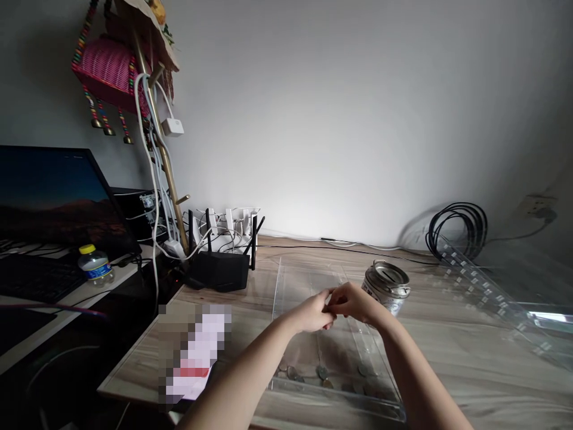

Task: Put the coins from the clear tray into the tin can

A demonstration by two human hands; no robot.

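Note:
My left hand (313,310) and my right hand (356,303) meet above a clear plastic tray (295,280) on the wooden table. The fingertips of both are pinched together at one spot, and what they hold is too small to make out. Several coins (322,373) lie in the tray's near end, below my forearms. A silver tin coin bank (387,285) with a slot in its lid stands just right of my right hand.
A black router (220,266) and a white power strip with plugs sit at the table's back left. A laptop (49,197) and a small water bottle (95,263) are on the left desk. Clear plastic strips (492,292) and coiled black cable (456,230) lie at right.

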